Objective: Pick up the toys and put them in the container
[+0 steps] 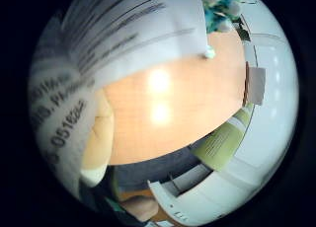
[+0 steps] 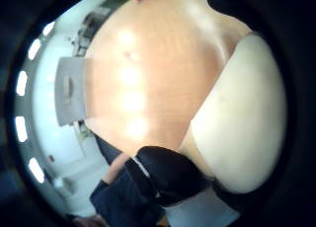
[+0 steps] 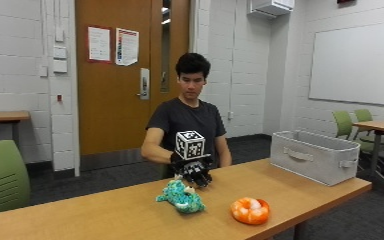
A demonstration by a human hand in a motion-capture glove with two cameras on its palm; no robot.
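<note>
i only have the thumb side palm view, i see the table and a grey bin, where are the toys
Observer: A teal plush toy lies on the table, just under the gloved right hand; I can't tell if they touch.
Operator: any other toy
Observer: An orange and white toy sits near the table's front edge, apart from the teal one.
Operator: where's the bin from there
Observer: The grey container stands at the table's end on the person's left, beyond the orange toy.

Three views of one table
Outside camera faces the person across the table [image 3: 112, 210]; both palm cameras sit close above that tabletop, sharing the grey container [image 3: 315, 156] at 3 o'clock.
</note>
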